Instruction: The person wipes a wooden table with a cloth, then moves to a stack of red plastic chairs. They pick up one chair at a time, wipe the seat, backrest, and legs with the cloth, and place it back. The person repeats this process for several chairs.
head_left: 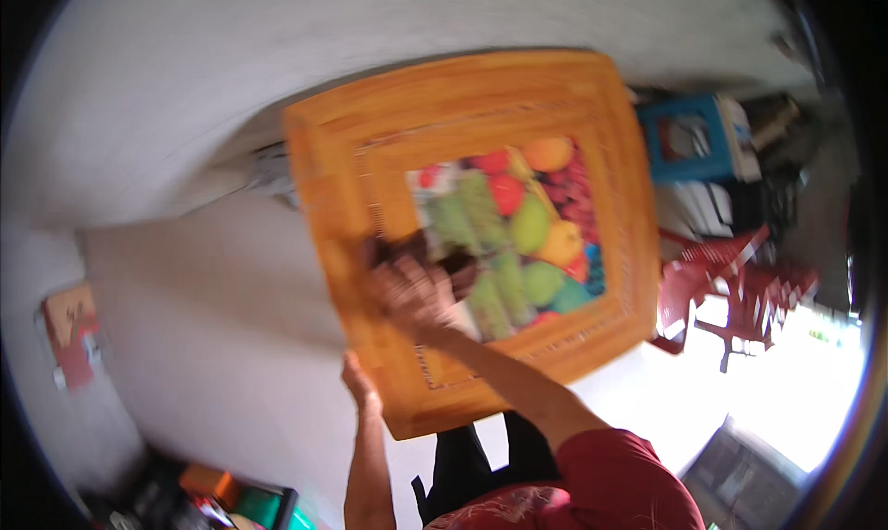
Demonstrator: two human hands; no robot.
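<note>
"Since the cloth (412,247) lay on the table (481,77) under the right fingers (398,280), how far along was the work?"

"Under way, I judged, and not finished: the cloth was in use rather than laid aside. Which parts it had already covered, I couldn't tell, as no border showed on the wood."

"So what was left?"

"That was unclear too. The cloth touched the left side of the fruit print (532,225), just right of those fingers. Most of the print, and the wood beyond it, had no cloth on it, though that alone didn't prove it was still to do."

"And how did the fingers stand?"

"The right ones seemed bent down over the bunched cloth, nearly closed, with hold of it. The left fingers (351,368), below and to the left of them, were at the table's edge; whether they gripped it, I couldn't tell."

"What was hard to make out?"

"Blur smeared the right fingers and the cloth together. The right forearm (509,377) hid a strip of table below them, the left forearm (368,465) was cut off at the bottom, and glare washed out the space around the red chairs (683,285), well to the fingers' right."
</note>
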